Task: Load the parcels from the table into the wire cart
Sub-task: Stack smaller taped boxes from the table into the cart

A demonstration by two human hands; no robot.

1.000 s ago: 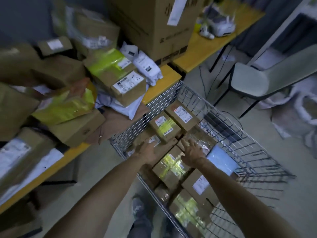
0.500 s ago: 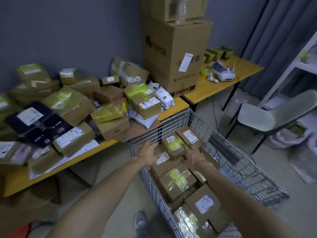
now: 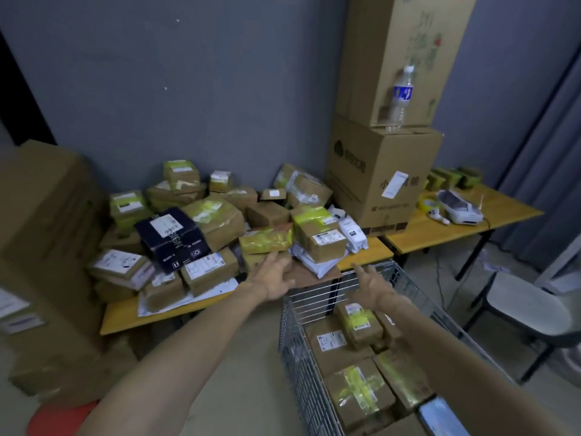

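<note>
A big brown carton (image 3: 41, 231) fills the left edge. Two more stand stacked in the back corner, the lower carton (image 3: 377, 180) under the upper carton (image 3: 405, 42). The yellow table (image 3: 132, 316) runs along the grey wall, and a second yellow table (image 3: 440, 229) meets it on the right. The wire cart (image 3: 298, 366) is parked against the first table's front edge and already holds several taped cardboard boxes (image 3: 358, 394) laid flat. A pale chair (image 3: 528, 309) stands close to the cart's right side.

Most of the tabletop is buried under a heap of parcels (image 3: 217, 215), brown with white labels and yellow-green tape. A tilted navy box (image 3: 171, 237) sits among them, and white mailer bags (image 3: 352, 231) lie by the lower carton. Nearest the cart, a yellow-wrapped parcel (image 3: 267, 240) lies on a plain brown parcel (image 3: 251, 262).

The left hand (image 3: 273, 280) is spread wide and empty, with its fingertips at that brown parcel's front. Whether they touch it is unclear. The right hand (image 3: 374, 284) hovers over the cart's far rim, fingers loose and apart, holding nothing.

A water bottle (image 3: 401, 99) stands upright on the lower carton, against the upper one. A white device (image 3: 459, 210) and a roll of yellow tape (image 3: 426, 202) lie on the second table.
</note>
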